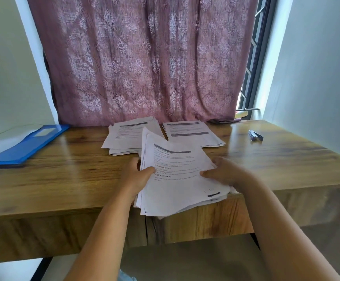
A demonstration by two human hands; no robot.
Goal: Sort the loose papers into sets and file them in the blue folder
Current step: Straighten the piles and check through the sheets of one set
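Three lots of printed papers are in view. One thick sheaf (177, 175) is held in both hands over the near edge of the wooden table (63, 179), its far end tilted up and its near corners hanging past the table edge. The left hand (138, 175) grips the sheaf's left edge, thumb curled on top of the top page and fingers hidden beneath. The right hand (223, 173) grips the right edge the same way, thumb pressed on the page and fingers under the stack.

Behind the sheaf, two stacks lie flat on the table near the curtain (140, 57): a loosely fanned left stack (124, 136), partly covered by the raised sheaf, and a neater right stack (193, 132) just beside it.

One blue folder (29, 145) lies open at the table's far left, well apart from the papers, with a clear inner pocket showing. One small dark stapler (255, 135) rests at the far right. A window frame (252, 63) shows beside the curtain.
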